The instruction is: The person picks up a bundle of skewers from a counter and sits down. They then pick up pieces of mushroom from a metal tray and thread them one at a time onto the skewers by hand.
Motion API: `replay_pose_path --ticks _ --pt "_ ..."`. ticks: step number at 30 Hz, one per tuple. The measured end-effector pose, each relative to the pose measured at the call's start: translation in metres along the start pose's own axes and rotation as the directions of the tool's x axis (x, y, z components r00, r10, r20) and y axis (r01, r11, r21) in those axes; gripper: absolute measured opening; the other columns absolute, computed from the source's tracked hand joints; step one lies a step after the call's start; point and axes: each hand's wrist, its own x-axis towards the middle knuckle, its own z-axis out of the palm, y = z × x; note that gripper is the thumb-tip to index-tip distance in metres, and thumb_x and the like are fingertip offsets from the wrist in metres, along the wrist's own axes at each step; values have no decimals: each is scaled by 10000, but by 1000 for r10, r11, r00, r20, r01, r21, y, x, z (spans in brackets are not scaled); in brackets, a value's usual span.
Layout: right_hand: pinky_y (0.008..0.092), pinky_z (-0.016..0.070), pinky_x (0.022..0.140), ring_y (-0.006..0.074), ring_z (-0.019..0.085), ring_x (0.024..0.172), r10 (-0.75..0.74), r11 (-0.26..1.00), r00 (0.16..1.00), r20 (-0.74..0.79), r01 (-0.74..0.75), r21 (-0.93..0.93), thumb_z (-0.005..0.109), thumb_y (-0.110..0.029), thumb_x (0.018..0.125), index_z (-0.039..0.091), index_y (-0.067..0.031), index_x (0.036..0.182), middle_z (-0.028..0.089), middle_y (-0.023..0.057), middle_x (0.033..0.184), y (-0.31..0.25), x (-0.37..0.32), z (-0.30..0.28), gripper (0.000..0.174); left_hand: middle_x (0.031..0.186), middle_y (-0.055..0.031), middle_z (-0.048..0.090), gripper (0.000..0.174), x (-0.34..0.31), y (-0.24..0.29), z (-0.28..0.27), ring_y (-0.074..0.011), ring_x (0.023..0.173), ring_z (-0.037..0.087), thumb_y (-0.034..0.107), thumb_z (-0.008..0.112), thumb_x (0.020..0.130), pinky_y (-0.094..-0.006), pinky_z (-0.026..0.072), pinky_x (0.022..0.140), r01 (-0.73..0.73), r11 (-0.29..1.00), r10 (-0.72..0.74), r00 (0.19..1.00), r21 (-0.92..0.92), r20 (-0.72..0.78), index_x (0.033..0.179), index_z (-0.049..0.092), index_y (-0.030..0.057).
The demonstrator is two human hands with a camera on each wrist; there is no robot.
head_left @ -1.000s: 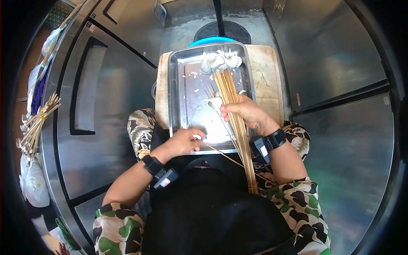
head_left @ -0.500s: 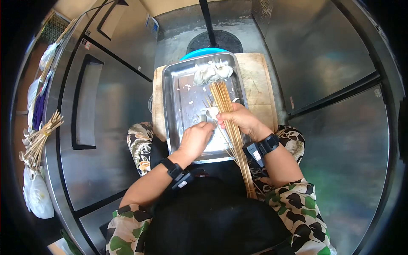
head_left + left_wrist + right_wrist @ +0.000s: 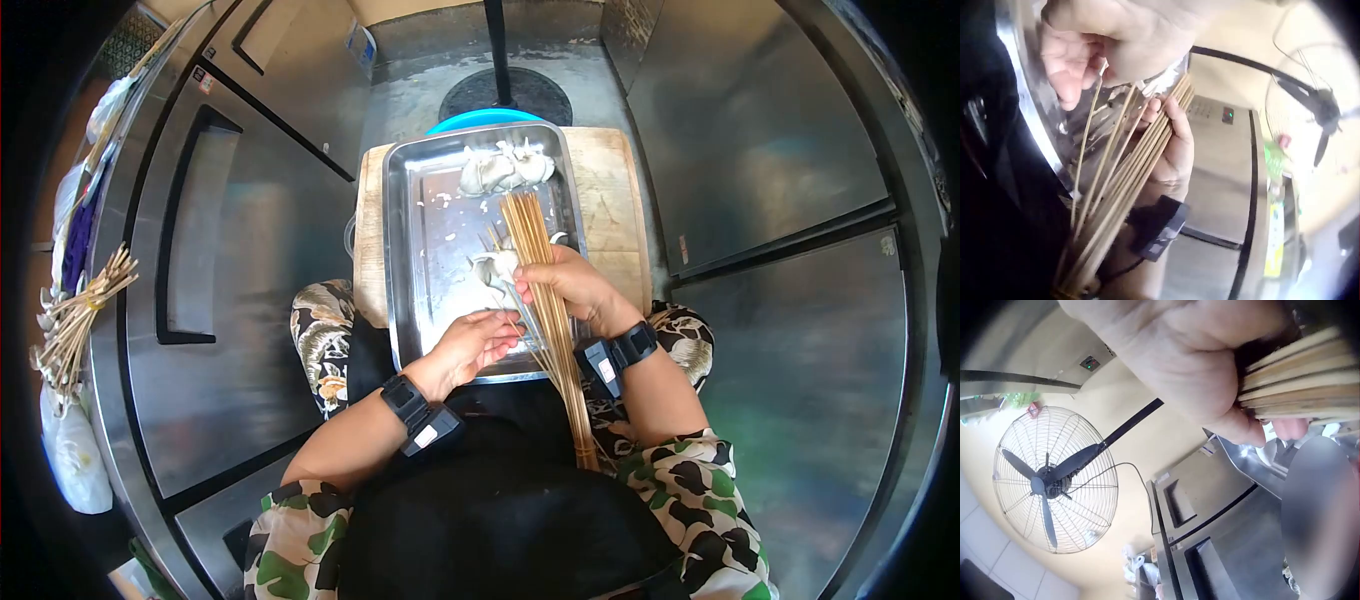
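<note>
A commercial kitchen: steel fridges (image 3: 230, 300) are lining the walls, a metal tray (image 3: 430, 270) is sitting on a cutting board (image 3: 612, 200).

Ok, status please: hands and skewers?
Right hand grips skewer bundle over tray. Left hand pinches single skewer. Nothing in the way.

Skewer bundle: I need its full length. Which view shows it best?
The head view: the skewer bundle runs whole from tips over the tray, through the right hand, to the lap. The left wrist view shows its lower half; the right wrist view only a few sticks under fingers.
</note>
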Motion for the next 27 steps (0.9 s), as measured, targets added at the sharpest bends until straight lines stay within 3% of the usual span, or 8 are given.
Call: replay_pose_path --ticks 9,16,19,25,27 --pt "236 499 596 126 577 636 -23 999 1000 -16 24 38 629 -72 792 545 -17 926 593 60 748 -2 0 -3 167 792 -12 622 134 2 -4 7 -70 703 567 175 563 879 -178 471 649 -143 990 144 984 21 -104 903 615 54" --pt "229 500 582 118 579 621 -15 999 998 -57 17 28 626 -70 794 550 -18 922 594 53 733 -2 1 -2 158 844 -22 604 119 8 -7 13 -96 768 565 172 536 895 -227 473 731 -217 976 218 972 14 -93 909 593 68" --pt "224 474 540 112 556 587 -37 999 996 -82 40 27 626 -74 771 580 -4 850 588 52 693 -3 0 1 115 848 -25 601 113 14 -5 17 -110 782 568 169 523 902 -248 486 741 -242 968 248 965 72 -84 919 584 76" --pt "231 490 553 117 566 598 28 999 998 -63 -27 27 619 -63 785 558 -19 870 586 47 709 2 7 -1 113 979 -54 577 155 19 -3 26 -159 836 583 160 451 927 -317 514 768 -86 996 88 995 27 -46 1050 510 85" --pt "230 479 545 118 561 597 13 999 998 -53 -12 30 619 -59 780 557 -19 857 581 49 702 -1 5 2 107 1062 -88 569 208 16 0 32 -208 950 577 164 396 925 -355 483 826 -64 998 64 997 4 46 1089 489 77"
